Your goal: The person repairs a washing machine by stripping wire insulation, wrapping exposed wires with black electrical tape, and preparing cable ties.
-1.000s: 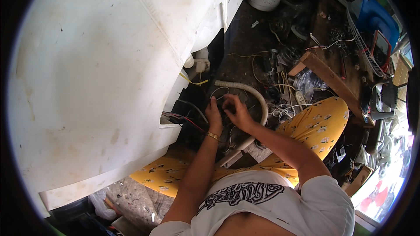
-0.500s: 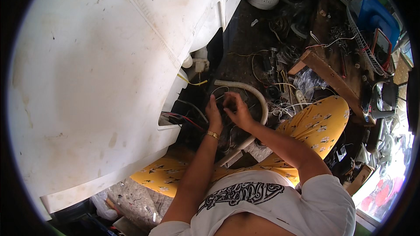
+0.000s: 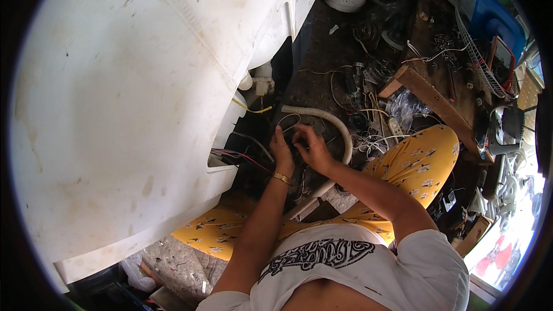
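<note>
Head view: thin pale wire [image 3: 292, 114] loops at twelve o'clock from my left hand [image 3: 281, 150].
Grip: left hand and right hand [image 3: 313, 148] curled; whether pinching, I cannot tell.
Hose, two o'clock: pale hose [image 3: 339, 125] might snag the loop if I tug.

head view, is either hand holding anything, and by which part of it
The left hand seems to pinch a thin pale wire below its curve; whether that is the wire's end cannot be told, nor whether the right hand grips it too.
</note>
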### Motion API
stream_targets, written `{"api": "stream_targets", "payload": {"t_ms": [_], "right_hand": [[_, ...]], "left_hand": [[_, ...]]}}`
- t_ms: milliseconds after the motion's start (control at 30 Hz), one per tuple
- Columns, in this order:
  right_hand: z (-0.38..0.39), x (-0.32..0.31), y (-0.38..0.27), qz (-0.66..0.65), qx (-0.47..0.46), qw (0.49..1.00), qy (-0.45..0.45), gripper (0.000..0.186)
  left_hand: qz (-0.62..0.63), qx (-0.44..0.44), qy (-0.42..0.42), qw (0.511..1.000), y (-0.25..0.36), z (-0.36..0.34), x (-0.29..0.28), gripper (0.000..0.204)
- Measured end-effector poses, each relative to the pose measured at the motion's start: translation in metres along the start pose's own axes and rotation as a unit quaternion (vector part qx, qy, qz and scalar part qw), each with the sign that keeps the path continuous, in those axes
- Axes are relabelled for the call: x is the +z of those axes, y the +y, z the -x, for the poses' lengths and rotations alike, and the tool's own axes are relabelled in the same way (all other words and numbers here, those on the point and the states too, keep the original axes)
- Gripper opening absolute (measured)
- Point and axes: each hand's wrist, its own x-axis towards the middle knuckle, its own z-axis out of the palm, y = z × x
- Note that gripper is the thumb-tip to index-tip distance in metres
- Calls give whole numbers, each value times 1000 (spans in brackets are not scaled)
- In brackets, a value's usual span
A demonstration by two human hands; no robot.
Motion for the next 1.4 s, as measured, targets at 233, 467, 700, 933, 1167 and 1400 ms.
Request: {"api": "stream_targets", "payload": {"t_ms": [233, 467, 700, 933, 1167, 1400], "right_hand": [[-9, -6, 0, -69, 43, 997, 19, 58], [-15, -17, 0, 2, -1, 997, -74, 63], [-13, -17, -4, 48, -22, 996, -74, 62], [-15, -12, -16, 139, -94, 983, -77, 60], [-13, -11, -6, 67, 44, 993, -85, 61], [-19, -18, 4, 28, 8, 997, -65, 61]], "left_hand": [[10, 30, -40, 999, 5, -2, -4, 41], [-10, 35, -20, 999, -4, -7, -10, 39], [-78, 89, 5, 993, -7, -7, -6, 39], [-111, 36, 10, 993, -5, -5, -10, 39], [-121, 62, -23, 990, 0, 2, -2, 40], [-94, 86, 2, 992, -15, -13, -17, 44]]}}
